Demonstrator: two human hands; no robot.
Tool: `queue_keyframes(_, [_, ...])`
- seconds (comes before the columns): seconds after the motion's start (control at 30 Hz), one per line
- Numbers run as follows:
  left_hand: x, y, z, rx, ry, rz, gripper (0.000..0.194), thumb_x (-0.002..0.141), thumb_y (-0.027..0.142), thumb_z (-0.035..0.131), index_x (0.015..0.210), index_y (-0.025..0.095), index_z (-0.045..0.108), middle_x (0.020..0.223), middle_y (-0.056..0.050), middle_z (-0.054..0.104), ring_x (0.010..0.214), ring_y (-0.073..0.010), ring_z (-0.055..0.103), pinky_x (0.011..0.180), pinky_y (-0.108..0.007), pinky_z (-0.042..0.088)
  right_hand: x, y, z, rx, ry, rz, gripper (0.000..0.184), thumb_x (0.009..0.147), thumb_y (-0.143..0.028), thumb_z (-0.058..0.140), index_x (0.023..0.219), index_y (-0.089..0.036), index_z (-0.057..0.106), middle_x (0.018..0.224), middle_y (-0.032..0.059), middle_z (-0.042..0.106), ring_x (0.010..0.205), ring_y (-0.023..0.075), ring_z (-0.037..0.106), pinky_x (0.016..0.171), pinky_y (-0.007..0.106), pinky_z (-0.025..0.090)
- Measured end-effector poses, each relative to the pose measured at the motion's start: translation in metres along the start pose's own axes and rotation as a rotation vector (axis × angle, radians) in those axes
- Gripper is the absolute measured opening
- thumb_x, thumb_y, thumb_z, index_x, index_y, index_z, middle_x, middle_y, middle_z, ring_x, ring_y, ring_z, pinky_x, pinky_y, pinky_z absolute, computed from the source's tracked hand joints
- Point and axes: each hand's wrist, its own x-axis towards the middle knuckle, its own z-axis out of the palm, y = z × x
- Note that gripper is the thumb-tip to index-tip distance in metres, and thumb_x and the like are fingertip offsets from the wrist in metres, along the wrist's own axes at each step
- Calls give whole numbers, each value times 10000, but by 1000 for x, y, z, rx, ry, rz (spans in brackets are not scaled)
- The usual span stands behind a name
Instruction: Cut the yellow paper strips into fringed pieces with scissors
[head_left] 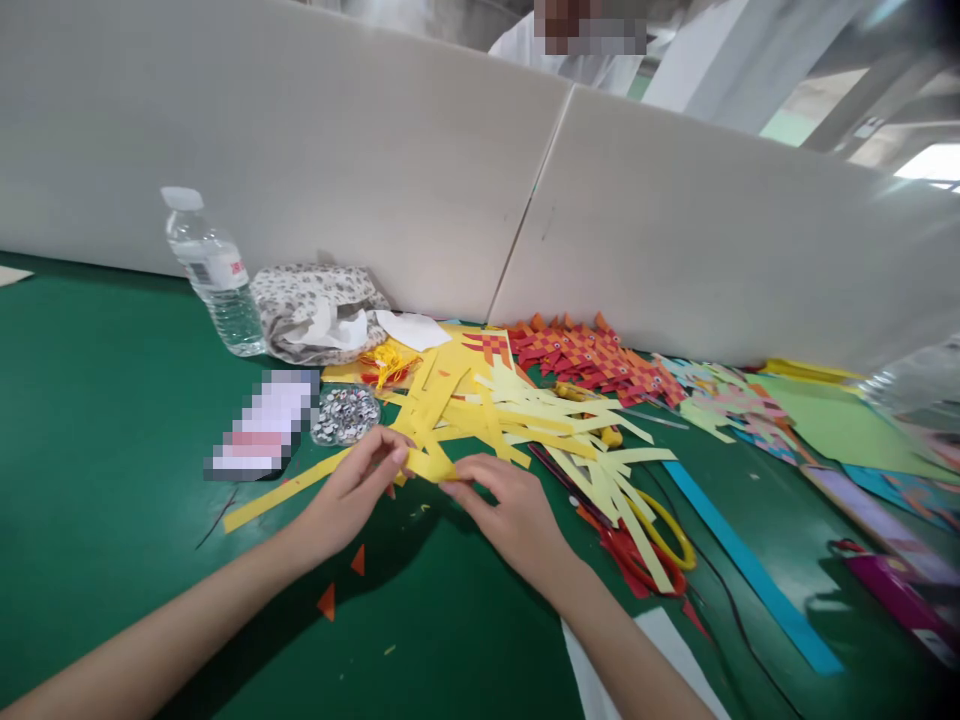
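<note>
Between my two hands a yellow paper strip (431, 465) is held above the green table. My left hand (367, 475) pinches its left end between thumb and fingers, and a long tail of yellow paper (289, 488) reaches out to the left beyond that hand. At the strip's right end, my right hand (506, 505) has thumb and fingertips closed on it. Just behind my hands lies a loose pile of yellow strips (435, 400), with pale yellow strips (547, 400) spread to its right. Small orange paper triangles (327, 602) lie below my left hand.
Farther left stand a water bottle (217, 270) and a patterned cloth pouch (322, 305). A bag of googly eyes (346, 414) sits by a blurred phone-like object (266, 425). Red-orange woven paper pieces (592, 355), scissors (664, 565) and a blue strip (750, 565) are right. A grey partition (337, 150) stands behind.
</note>
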Motion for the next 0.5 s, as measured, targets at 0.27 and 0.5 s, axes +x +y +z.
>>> queue_keyframes(0.27, [10, 8, -2, -212, -159, -317, 324, 804, 494, 556, 854, 178, 614, 938, -65, 649, 866, -205, 611, 624, -261, 493, 1, 0, -1, 357, 288, 281, 219, 800, -378, 611, 676, -200, 639, 685, 19, 667, 663, 174, 614, 644, 275, 479])
queue_keyframes(0.5, [19, 11, 20, -293, -55, -370, 310, 703, 434, 703, 857, 166, 682, 905, -70, 720, 846, -199, 650, 715, -286, 510, -3, 6, 18, 580, 259, 387, 199, 703, -384, 702, 683, -195, 643, 639, 5, 653, 589, 155, 599, 570, 263, 479])
